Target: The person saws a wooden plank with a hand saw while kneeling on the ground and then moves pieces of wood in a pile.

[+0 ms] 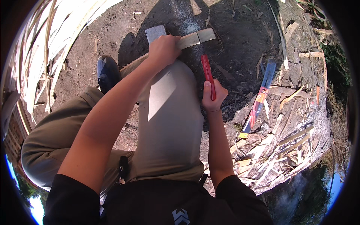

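Note:
My left hand point(164, 48) is closed around a pale bamboo strip point(188, 41), pressing it down just beyond my knee. A thin dark line crosses the strip near its right end. My right hand point(214, 94) grips the red handle point(207, 69) of a hand saw, thumb along its side. That handle points away from me toward the dark line; its blade is seen nearly edge-on, so I cannot make out its shape. Beside my left hand is a grey, flat-faced block point(155, 33). Pale sawdust point(190, 26) lies on the soil beyond the strip.
A long blue, orange and yellow package point(258, 99) lies on the ground at right. Bamboo offcuts and shavings point(270, 157) are scattered around it. Long split strips point(48, 41) are piled at far left, near my dark shoe point(107, 73).

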`<control>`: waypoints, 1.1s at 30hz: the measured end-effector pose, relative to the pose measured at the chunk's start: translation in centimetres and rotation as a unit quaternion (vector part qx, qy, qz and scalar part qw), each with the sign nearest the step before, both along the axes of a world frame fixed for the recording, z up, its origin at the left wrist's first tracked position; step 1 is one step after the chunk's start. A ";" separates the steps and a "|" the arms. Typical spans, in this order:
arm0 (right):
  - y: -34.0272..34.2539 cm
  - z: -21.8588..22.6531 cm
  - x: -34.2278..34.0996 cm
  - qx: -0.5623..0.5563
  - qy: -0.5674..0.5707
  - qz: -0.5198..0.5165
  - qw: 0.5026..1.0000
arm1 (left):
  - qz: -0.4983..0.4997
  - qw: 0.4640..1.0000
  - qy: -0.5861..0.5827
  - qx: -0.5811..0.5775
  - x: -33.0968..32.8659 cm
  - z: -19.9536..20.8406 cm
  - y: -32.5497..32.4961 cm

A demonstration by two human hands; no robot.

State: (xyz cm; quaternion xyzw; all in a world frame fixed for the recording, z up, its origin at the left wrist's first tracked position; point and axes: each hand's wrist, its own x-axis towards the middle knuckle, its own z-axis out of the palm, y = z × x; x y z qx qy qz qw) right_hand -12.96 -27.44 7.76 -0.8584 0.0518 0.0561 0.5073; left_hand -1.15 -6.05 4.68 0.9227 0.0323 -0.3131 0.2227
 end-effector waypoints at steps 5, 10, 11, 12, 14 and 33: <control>-0.4 0.5 -0.7 0.028 0.009 -0.005 1.000 | -0.002 1.000 0.020 -0.003 0.1 0.7 -0.1; -4.4 4.2 -9.1 -0.006 -0.007 0.021 1.000 | 0.026 0.998 0.048 -0.024 0.1 -0.1 0.4; -5.3 5.3 -9.7 -0.008 0.005 0.015 1.000 | 0.033 0.998 0.045 -0.019 0.0 -0.1 0.5; -5.6 6.6 -8.5 -0.005 0.028 0.028 0.999 | 0.039 0.998 0.045 -0.019 0.1 0.1 0.5; -5.7 5.6 -7.2 -0.002 0.031 0.027 0.999 | 0.015 1.000 0.009 -0.007 -0.5 -0.3 0.4; -3.1 6.3 -8.9 -0.033 0.003 0.023 0.999 | 0.015 1.000 0.027 -0.004 0.1 -0.2 0.3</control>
